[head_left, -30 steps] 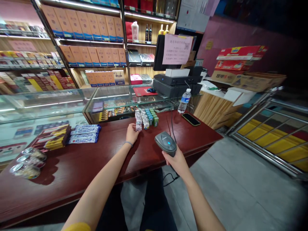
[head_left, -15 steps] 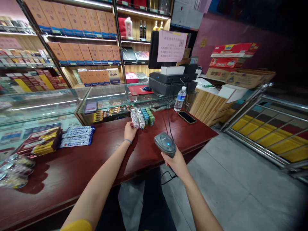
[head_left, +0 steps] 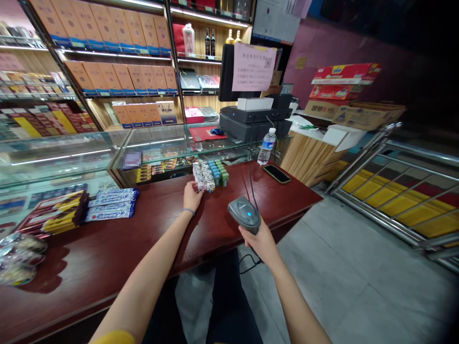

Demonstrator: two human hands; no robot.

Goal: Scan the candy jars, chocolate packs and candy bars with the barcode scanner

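My left hand (head_left: 191,196) reaches across the dark red counter (head_left: 150,229) and closes its fingers on a small clear bottle (head_left: 199,183) at the near edge of a cluster of little bottles and green boxes (head_left: 211,173). My right hand (head_left: 258,240) grips a grey barcode scanner (head_left: 245,213) with a blue light, held above the counter's front edge; its black cable (head_left: 251,177) runs back toward the register.
A black phone (head_left: 276,174) and a water bottle (head_left: 267,146) stand at the counter's right end. Blue and brown snack packs (head_left: 107,206) and shiny tins (head_left: 17,253) lie to the left. A glass display case (head_left: 161,143), register (head_left: 254,122) and shelves stand behind; metal railings (head_left: 394,191) are at right.
The view has shifted slightly, so everything sits a little further left and up. Both hands hold much the same pose, the left at the bottles, the right on the scanner.
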